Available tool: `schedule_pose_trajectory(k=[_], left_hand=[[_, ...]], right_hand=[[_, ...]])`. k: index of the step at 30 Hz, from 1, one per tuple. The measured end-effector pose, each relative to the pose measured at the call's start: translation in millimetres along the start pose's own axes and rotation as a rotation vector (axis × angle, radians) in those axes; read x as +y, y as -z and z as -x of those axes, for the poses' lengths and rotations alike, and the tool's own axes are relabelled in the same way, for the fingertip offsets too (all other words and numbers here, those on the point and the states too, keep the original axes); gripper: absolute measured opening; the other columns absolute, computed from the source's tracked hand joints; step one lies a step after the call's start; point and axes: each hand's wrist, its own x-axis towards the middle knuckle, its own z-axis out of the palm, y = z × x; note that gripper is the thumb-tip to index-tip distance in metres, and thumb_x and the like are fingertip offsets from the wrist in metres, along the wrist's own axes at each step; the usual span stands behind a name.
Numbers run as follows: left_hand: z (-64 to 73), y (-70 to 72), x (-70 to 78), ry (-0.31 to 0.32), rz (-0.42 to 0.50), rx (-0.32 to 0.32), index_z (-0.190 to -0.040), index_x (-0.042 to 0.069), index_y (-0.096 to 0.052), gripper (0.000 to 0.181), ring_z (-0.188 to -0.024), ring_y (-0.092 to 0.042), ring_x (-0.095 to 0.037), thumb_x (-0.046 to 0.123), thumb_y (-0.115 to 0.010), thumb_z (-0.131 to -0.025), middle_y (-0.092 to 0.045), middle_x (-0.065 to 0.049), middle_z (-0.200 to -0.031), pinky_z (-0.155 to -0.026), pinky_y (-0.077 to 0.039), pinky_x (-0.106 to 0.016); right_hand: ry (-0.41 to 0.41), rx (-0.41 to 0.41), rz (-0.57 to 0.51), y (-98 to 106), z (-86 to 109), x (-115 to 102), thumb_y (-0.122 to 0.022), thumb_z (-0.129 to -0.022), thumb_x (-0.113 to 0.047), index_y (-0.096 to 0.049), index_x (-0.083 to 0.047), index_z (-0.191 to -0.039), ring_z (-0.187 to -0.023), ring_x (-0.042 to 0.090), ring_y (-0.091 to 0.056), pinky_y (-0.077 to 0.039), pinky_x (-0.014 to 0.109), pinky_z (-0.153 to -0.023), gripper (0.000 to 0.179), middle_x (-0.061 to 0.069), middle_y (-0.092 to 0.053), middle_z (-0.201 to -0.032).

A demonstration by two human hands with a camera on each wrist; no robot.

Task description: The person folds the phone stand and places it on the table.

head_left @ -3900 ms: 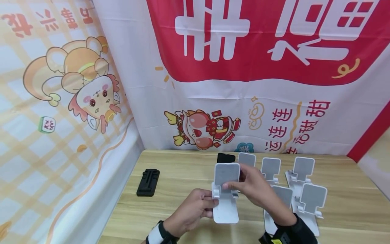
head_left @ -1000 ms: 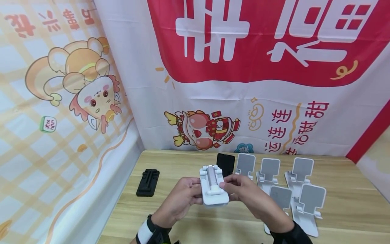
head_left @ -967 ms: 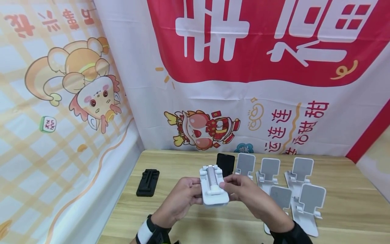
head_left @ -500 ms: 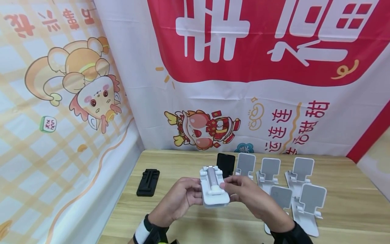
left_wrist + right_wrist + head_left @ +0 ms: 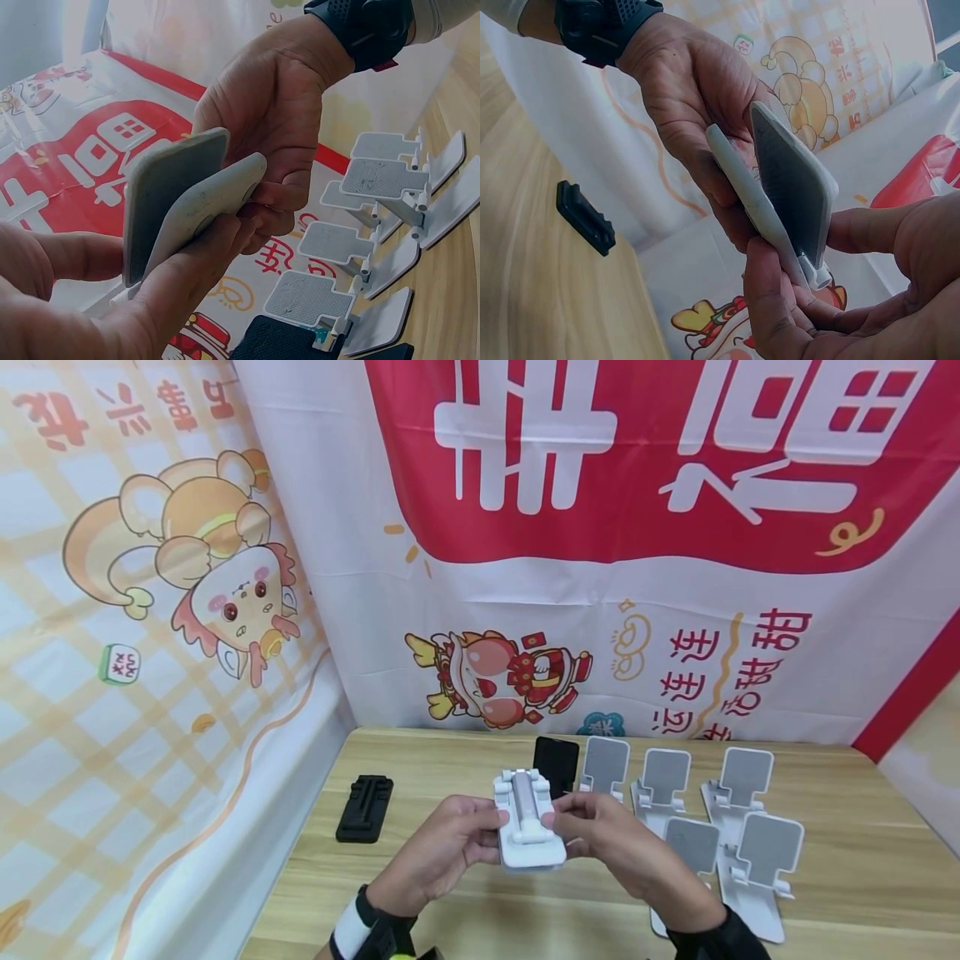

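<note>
both hands (image 5: 448,845) (image 5: 603,837) hold the white stand (image 5: 528,827), now nearly folded.

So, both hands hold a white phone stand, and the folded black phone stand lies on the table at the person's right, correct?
The side is wrong: in the head view, the folded black phone stand lies on the table at the person's left. The left hand and right hand do hold a white phone stand.

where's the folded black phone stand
In the head view, the folded black stand lies at the left of the table, left of the left hand.
</note>
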Motion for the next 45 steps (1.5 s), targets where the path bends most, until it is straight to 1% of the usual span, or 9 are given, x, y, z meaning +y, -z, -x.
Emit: schedule_pose_trajectory(k=[8, 13, 15, 18, 23, 26, 30, 36, 45], left_hand=[[-2.3, 2.4, -3.5, 0.017, -0.051, 0.004, -0.132, -0.016, -0.046, 0.044, -0.103, -0.066, -0.032, 0.009, -0.052, -0.097, -0.064, -0.026, -0.12, -0.085, -0.055, -0.04], [-6.9, 2.4, -3.6, 0.005, -0.201, 0.104, -0.129, -0.01, -0.052, 0.041, -0.097, -0.068, -0.026, 0.015, -0.055, -0.097, -0.067, -0.019, -0.113, -0.082, -0.058, -0.037], [-6.9, -0.8, -2.5, -0.022, -0.322, 0.167, -0.126, -0.007, -0.055, 0.04, -0.093, -0.068, -0.022, 0.021, -0.056, -0.097, -0.068, -0.015, -0.11, -0.079, -0.059, -0.035], [-3.7, -10.6, -0.4, -0.067, -0.573, 0.236, -0.125, -0.003, -0.057, 0.045, -0.088, -0.065, -0.018, 0.031, -0.057, -0.096, -0.067, -0.011, -0.106, -0.074, -0.06, -0.033], [-1.7, -29.2, -0.7, -0.11, -1.049, 0.306, -0.127, -0.001, -0.056, 0.074, -0.084, -0.052, -0.014, 0.06, -0.058, -0.086, -0.054, -0.003, -0.104, -0.064, -0.05, -0.026], [-3.9, -35.0, -3.3, -0.118, -1.193, 0.34, -0.127, -0.004, -0.053, 0.084, -0.084, -0.045, -0.016, 0.066, -0.059, -0.081, -0.047, -0.005, -0.102, -0.062, -0.045, -0.025], [-7.5, -37.0, -7.9, -0.137, -1.233, 0.362, -0.125, -0.007, -0.051, 0.086, -0.085, -0.042, -0.017, 0.062, -0.068, -0.076, -0.045, -0.006, -0.101, -0.062, -0.044, -0.026], [-10.3, -36.2, -14.5, -0.189, -1.271, 0.379, -0.123, -0.008, -0.05, 0.098, -0.085, -0.04, -0.018, 0.071, -0.068, -0.067, -0.044, -0.007, -0.099, -0.059, -0.044, -0.025], [-14.0, -20.8, -16.5, -0.206, -1.28, 0.413, -0.122, -0.005, -0.052, 0.083, -0.084, -0.042, -0.017, 0.054, -0.077, -0.069, -0.046, -0.006, -0.1, -0.06, -0.044, -0.026]], right_hand=[[0.012, 0.018, 0.006, -1.7, -2.9, 4.8, -0.063, -0.09, -0.018, -0.049, 0.012, -0.119, -0.08, 0.02, -0.066, -0.059, 0.034, -0.074, 0.044, 0.016, -0.063, -0.1], [0.012, 0.059, -0.007, -2.5, -6.0, 7.2, -0.063, -0.09, -0.014, -0.05, 0.012, -0.116, -0.076, 0.018, -0.066, -0.06, 0.033, -0.071, 0.038, 0.015, -0.064, -0.096], [0.014, 0.076, -0.018, -3.3, -7.0, 8.7, -0.063, -0.09, -0.013, -0.049, 0.012, -0.114, -0.075, 0.017, -0.066, -0.06, 0.032, -0.07, 0.037, 0.014, -0.064, -0.094], [0.016, 0.09, -0.037, -4.9, -8.5, 11.3, -0.063, -0.09, -0.012, -0.049, 0.012, -0.112, -0.074, 0.017, -0.067, -0.06, 0.032, -0.069, 0.035, 0.014, -0.064, -0.092], [0.034, 0.097, -0.065, -9.2, -10.7, 13.9, -0.064, -0.088, -0.01, -0.048, 0.012, -0.109, -0.074, 0.018, -0.068, -0.061, 0.034, -0.071, 0.034, 0.014, -0.063, -0.09], [0.058, 0.097, -0.073, -12.6, -11.9, 15.1, -0.063, -0.087, -0.007, -0.048, 0.013, -0.107, -0.073, 0.017, -0.067, -0.061, 0.034, -0.07, 0.031, 0.013, -0.062, -0.087], [0.056, 0.108, -0.057, -14.3, -12.9, 15.5, -0.065, -0.087, -0.01, -0.049, 0.011, -0.104, -0.07, 0.016, -0.065, -0.061, 0.033, -0.068, 0.031, 0.011, -0.062, -0.083], [0.046, 0.146, -0.023, -17.4, -14.1, 15.0, -0.069, -0.084, -0.013, -0.051, 0.008, -0.102, -0.069, 0.015, -0.062, -0.06, 0.032, -0.066, 0.033, 0.01, -0.061, -0.081], [0.048, 0.186, 0.01, -19.5, -15.7, 16.2, -0.065, -0.085, -0.006, -0.052, 0.008, -0.112, -0.076, 0.018, -0.067, -0.06, 0.036, -0.071, 0.032, 0.013, -0.065, -0.091]])
